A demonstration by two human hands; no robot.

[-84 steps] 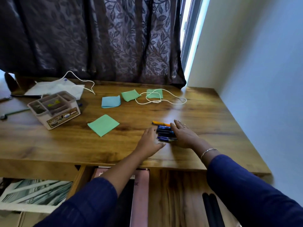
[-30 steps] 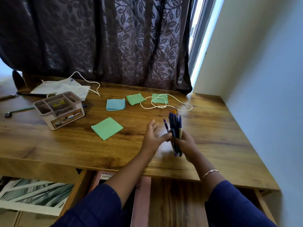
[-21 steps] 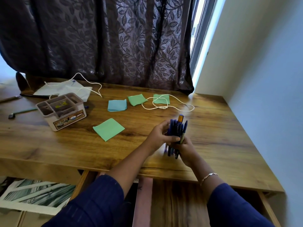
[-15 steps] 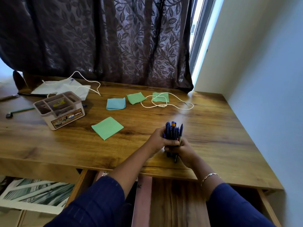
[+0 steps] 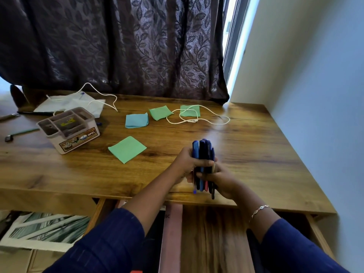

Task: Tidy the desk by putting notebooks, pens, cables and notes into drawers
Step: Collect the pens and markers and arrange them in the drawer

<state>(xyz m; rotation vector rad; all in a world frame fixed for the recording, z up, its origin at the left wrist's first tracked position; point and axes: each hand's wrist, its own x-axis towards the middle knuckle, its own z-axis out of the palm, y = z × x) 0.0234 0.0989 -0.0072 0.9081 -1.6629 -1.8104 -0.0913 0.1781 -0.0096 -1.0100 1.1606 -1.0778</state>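
At the near edge of the bench [image 5: 256, 164], right of its middle, the fingers [image 5: 205, 163] of the left hand [image 5: 185, 164] curl round the upper half of a bundle of pens [image 5: 202, 149]. The right hand [image 5: 223, 180] wraps its fingers round the lower half just beneath, and the two hands touch. The pens stand roughly upright, with their top ends toward twelve o'clock and their lower ends toward six. Most are blue or dark, and one has a reddish end. Whether the lower ends touch the wood cannot be told. A thin bracelet [image 5: 260, 209] circles the right wrist above a dark blue sleeve [image 5: 295, 249].

At six o'clock from the pens an open drawer [image 5: 212, 233] shows its wooden floor, and a pink notebook [image 5: 170, 239] lies along its left part.

At nine o'clock a large green note [image 5: 127, 149] lies flat, well apart from the hands. At eleven o'clock there is a stack of blue notes [image 5: 136, 120], with a small green note [image 5: 160, 112] just beside it. At twelve o'clock a white cable [image 5: 194, 121] loops loosely over another green note [image 5: 190, 111].

Farther off at ten o'clock a compartmented organiser box [image 5: 69, 131] sits skewed. Behind it a white sheet [image 5: 72, 103] carries a second white cable [image 5: 115, 98]. Along the far edge of the bench hangs a dark leaf-patterned curtain [image 5: 118, 46].
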